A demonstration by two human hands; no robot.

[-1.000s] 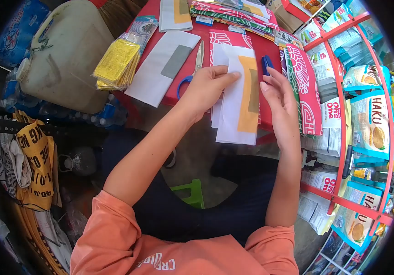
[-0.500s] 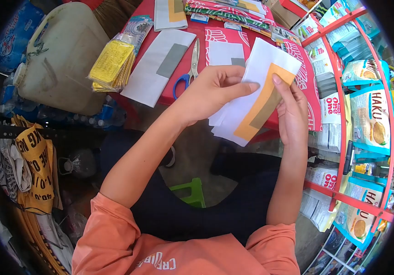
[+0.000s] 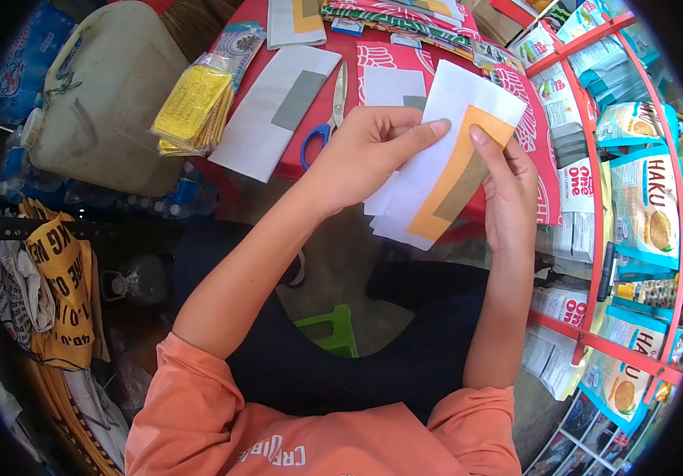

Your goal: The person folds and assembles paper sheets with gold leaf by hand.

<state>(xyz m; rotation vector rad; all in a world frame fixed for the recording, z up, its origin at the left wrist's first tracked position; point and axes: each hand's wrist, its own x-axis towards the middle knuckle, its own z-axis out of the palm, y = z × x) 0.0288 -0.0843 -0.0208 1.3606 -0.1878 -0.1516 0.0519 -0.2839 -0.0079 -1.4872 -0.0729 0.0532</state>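
Observation:
My left hand (image 3: 379, 152) pinches the left edge of a small stack of white paper sheets (image 3: 434, 172), its thumb on top. The uppermost sheet has an orange strip with a dull grey-gold rectangle on it. My right hand (image 3: 508, 186) grips the right edge, thumb over the orange strip and the other fingers behind. Beyond my left wrist lie blue-handled scissors (image 3: 337, 103), partly covered by that hand. To their left is a folded white paper stack (image 3: 274, 115) with a grey patch. Behind the held sheets, another white sheet with a grey patch (image 3: 393, 86) rests on the table.
On the red table (image 3: 302, 165) are plastic-wrapped yellow packets (image 3: 194, 99) and colourful printed papers (image 3: 405, 28). A large plastic jerrycan (image 3: 115, 103) stands left. A red wire rack (image 3: 587, 337) with snack packs (image 3: 644, 206) borders the right. A green stool (image 3: 341, 332) sits below.
The held sheets have shifted very slightly up and right in view. My left thumb has slid a little higher along the paper. Both hands keep their grip.

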